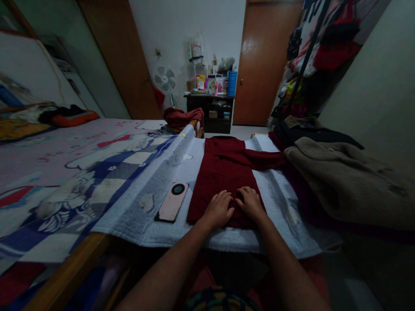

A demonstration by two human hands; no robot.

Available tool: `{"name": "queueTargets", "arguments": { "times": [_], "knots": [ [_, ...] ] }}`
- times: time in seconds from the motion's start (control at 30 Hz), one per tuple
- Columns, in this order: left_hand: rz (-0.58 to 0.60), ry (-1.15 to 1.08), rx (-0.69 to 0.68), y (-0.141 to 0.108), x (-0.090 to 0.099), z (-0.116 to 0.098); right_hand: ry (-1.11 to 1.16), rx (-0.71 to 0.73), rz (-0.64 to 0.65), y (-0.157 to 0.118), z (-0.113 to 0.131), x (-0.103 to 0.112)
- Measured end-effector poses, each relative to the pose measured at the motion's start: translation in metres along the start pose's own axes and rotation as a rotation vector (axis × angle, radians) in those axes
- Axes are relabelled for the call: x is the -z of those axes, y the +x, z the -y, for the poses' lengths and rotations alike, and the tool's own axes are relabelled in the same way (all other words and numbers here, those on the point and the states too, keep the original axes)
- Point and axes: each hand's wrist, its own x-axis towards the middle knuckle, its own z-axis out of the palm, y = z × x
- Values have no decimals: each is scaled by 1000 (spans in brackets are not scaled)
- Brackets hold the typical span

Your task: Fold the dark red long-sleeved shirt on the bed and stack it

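Observation:
A dark red long-sleeved garment [220,172] lies flat on a light blue quilted cloth [129,216], one sleeve stretched out to the right. My left hand [220,208] rests on its lower part, palm down with the fingers extended. Close beside it, my right hand [249,202] also lies on the red fabric, fingers spread and slightly bent. Neither hand grips the cloth visibly. Left of the garment, a pink phone [173,202] with a round black camera ring lies on the blue cloth.
At right, a pile of folded clothes with a grey-brown coat [340,177] touches the sleeve's end. A bed with a patterned blanket [106,172] runs along the left, with a wooden edge [74,268]. Further back stand a dark cabinet [210,103] and a white fan [164,79].

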Motion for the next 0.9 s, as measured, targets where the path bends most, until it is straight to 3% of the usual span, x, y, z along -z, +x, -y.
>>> {"name": "queueTargets", "arguments": {
  "times": [0.73,0.9],
  "knots": [
    [22,28,2,0,3,-1,53,30,2,-4,-3,-1],
    [10,11,2,0,0,0,136,95,-18,-8,-5,3]
  ]
}}
